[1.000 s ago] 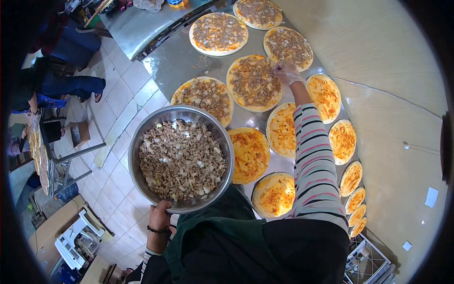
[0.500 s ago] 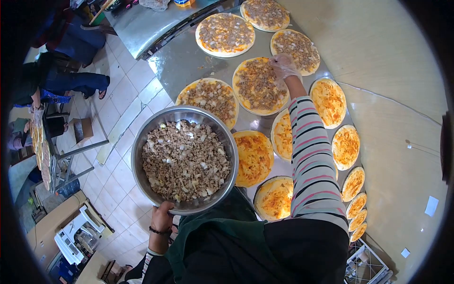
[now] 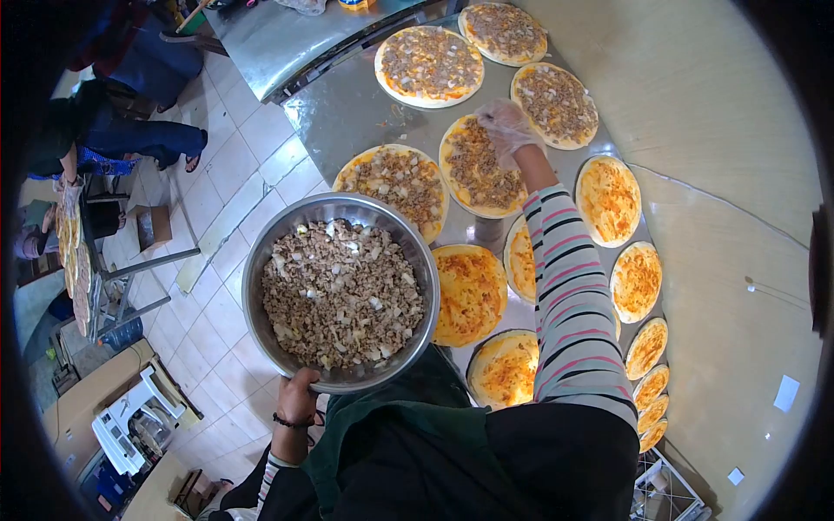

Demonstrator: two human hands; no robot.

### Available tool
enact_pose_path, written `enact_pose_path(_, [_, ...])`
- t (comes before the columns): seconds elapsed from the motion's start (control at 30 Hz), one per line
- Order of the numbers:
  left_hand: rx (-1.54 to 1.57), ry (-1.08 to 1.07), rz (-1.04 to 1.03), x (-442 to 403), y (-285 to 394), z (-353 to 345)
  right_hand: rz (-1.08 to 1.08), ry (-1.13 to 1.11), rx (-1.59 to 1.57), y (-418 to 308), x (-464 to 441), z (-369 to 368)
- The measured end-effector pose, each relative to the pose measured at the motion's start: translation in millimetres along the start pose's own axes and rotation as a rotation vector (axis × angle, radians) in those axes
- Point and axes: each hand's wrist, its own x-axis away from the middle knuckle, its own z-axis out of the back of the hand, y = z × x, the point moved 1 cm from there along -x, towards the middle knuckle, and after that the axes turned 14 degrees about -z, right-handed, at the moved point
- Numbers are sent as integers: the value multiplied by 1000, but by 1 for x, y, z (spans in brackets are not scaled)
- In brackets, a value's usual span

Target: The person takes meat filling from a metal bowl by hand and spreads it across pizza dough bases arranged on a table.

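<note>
A large steel bowl (image 3: 253, 300) full of crumbled ground meat with pale chopped pieces (image 3: 347, 291) is at my front left. My left hand (image 3: 297, 401) grips its near rim, fingers closed. In a clear plastic glove, my right hand (image 3: 508, 130) rests on the upper right of a meat-topped pizza (image 3: 479, 178), fingers stretched out; the fingertips are partly blurred. Beside it lie another meat-topped pizza (image 3: 556, 104) and one with looser meat (image 3: 395, 187). Closer to me are flatbreads with only orange sauce, such as this sauced flatbread (image 3: 469, 295).
The metal table (image 3: 347, 113) runs along a beige wall, with several sauced rounds (image 3: 608, 201) down its right side. A second steel table (image 3: 295, 43) adjoins at the far end. At left, people stand near another table with flatbreads (image 3: 74, 260); a cardboard box (image 3: 152, 227) is nearby.
My right hand has shifted left, from between two pizzas onto the upper part of the middle one. The view has tilted slightly; my left hand still grips the bowl.
</note>
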Motion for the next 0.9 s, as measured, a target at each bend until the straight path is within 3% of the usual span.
enact_pose_path(0.17, [324, 158, 170, -5, 17, -6, 104, 73, 27, -7, 8, -25])
enact_pose_path(0.23, [449, 147, 245, -7, 25, -10, -153, -146, -323, -11, 12, -24])
enact_pose_path(0.27, [451, 139, 238, -9, 27, -12, -155, -143, -325, -12, 17, -21])
enact_pose_path(0.33, [453, 132, 224, -10, 24, -10, 10, 63, -208, -76, 60, 45])
enact_pose_path(0.4, [325, 74, 213, -7, 12, -7, 118, -441, -363, -138, 109, 68])
enact_pose_path(0.43, [323, 55, 216, -8, 14, -9, 660, -377, -655, -158, 137, 61])
enact_pose_path(0.47, [356, 79, 220, -11, 20, -12, 691, -577, -383, -184, 166, 47])
enact_pose_path(0.5, [391, 108, 219, -16, 25, -16, 696, -684, -399, -208, 195, 39])
enact_pose_path(0.53, [394, 96, 211, -19, 28, -20, 437, -980, -353, -229, 210, 59])
enact_pose_path(0.6, [308, 90, 82, -21, 33, -23, 744, -728, -363, -240, 243, 4])
enact_pose_path(0.73, [34, -37, -69, -22, 20, -16, 581, -912, -329, -241, 234, 25])
enact_pose_path(0.8, [431, 107, 220, -22, 23, -18, 458, -823, -459, -237, 224, 32])
enact_pose_path(0.83, [434, 103, 222, -20, 27, -20, 454, -824, -456, -233, 221, 32])
enact_pose_path(0.9, [-98, -46, -97, -22, 36, -20, 685, -714, -578, -225, 212, 35])
